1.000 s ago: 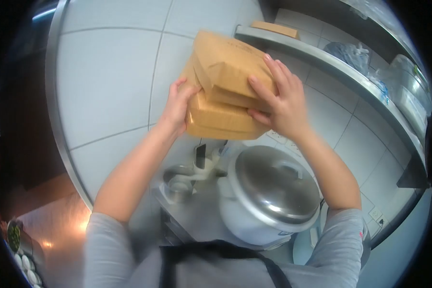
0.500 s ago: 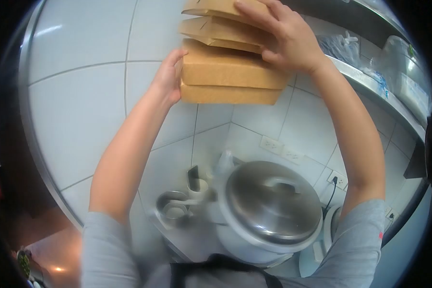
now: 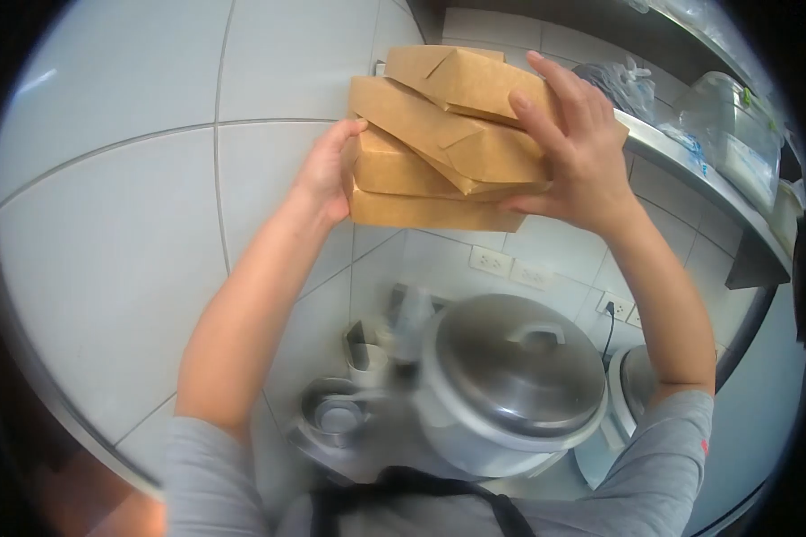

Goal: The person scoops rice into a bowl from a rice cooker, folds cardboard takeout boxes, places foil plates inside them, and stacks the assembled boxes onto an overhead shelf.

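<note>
A stack of brown cardboard takeout boxes is held up in front of the tiled wall. My left hand point(image 3: 325, 174) grips the left end of the lower box point(image 3: 430, 210), its thumb at the corner. Above that, a tilted box point(image 3: 497, 152) slants down across the lower one, and another box point(image 3: 484, 85) rests on top. My right hand point(image 3: 587, 148) is curved around the right end of the stack, with thumb low and fingers against the upper boxes. The boxes' far sides and the fingertips behind them are hidden.
A large rice cooker point(image 3: 519, 394) with a metal lid stands below the boxes. Left of it are a metal pot point(image 3: 331, 412) and a white cup point(image 3: 367, 362). A metal shelf point(image 3: 690, 161) at upper right carries bags and a clear plastic container point(image 3: 730, 134).
The stack sits lower in view. The upper boxes have turned askew, with their right ends tipped down, and my right hand has shifted from their top to the right end.
</note>
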Action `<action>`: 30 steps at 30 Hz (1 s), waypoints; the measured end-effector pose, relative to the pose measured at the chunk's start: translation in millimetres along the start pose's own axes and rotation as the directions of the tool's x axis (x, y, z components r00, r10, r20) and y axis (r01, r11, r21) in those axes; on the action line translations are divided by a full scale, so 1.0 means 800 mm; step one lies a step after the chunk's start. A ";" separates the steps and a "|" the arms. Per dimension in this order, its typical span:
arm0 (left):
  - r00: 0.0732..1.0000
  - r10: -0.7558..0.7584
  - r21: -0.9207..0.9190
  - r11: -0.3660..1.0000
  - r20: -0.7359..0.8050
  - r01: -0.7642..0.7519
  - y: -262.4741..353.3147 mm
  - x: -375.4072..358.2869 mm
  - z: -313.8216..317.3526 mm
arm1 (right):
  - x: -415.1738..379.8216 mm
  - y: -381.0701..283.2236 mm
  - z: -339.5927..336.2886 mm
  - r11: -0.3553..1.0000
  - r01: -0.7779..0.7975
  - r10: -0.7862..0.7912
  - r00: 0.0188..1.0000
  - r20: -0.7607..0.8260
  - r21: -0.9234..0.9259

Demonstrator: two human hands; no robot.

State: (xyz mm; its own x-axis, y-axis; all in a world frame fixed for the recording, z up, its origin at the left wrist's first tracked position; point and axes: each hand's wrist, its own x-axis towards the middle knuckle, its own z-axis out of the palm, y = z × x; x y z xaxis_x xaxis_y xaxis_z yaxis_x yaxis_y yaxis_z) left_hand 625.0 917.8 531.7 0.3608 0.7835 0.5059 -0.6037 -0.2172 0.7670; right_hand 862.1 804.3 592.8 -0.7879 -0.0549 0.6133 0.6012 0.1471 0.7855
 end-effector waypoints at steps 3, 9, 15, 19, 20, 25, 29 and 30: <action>0.997 -0.047 -0.061 0.997 0.056 0.050 -0.012 0.010 -0.017 | 0.007 -0.013 0.019 0.998 -0.046 0.046 0.999 -0.010 0.034; 0.993 -0.118 -0.172 0.978 0.010 0.118 -0.067 0.011 -0.090 | 0.044 0.019 0.008 0.989 -0.142 0.138 0.983 -0.124 -0.026; 0.999 0.020 -0.279 0.960 -0.050 -0.033 -0.116 -0.040 -0.129 | 0.117 0.100 0.068 0.834 -0.125 0.196 0.978 0.076 -0.537; 0.999 0.030 -0.323 0.945 -0.036 -0.040 -0.116 -0.053 -0.148 | 0.138 0.174 0.185 0.816 -0.043 0.243 0.930 0.276 -0.576; 0.998 0.038 -0.329 0.943 -0.040 -0.049 -0.115 -0.054 -0.151 | 0.140 0.180 0.207 0.816 -0.055 0.255 0.928 0.273 -0.575; 0.998 0.049 -0.345 0.937 -0.029 -0.056 -0.113 -0.057 -0.167 | 0.134 0.198 0.305 0.800 -0.122 0.334 0.904 0.266 -0.588; 0.998 0.053 -0.360 0.931 -0.015 -0.055 -0.116 -0.058 -0.167 | 0.131 0.207 0.346 0.772 -0.141 0.382 0.882 0.275 -0.620; 0.999 0.047 -0.374 0.926 -0.015 -0.050 -0.118 -0.058 -0.167 | 0.128 0.210 0.357 0.789 -0.155 0.360 0.900 0.243 -0.594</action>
State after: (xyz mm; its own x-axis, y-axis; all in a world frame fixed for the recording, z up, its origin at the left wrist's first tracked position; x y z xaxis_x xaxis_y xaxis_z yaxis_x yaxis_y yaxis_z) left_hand 570.4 979.4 382.9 0.3211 0.7810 0.5357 -0.8428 -0.0223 0.5377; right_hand 844.4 1105.1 764.1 -0.5253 0.2440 0.8152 0.6760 -0.4622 0.5740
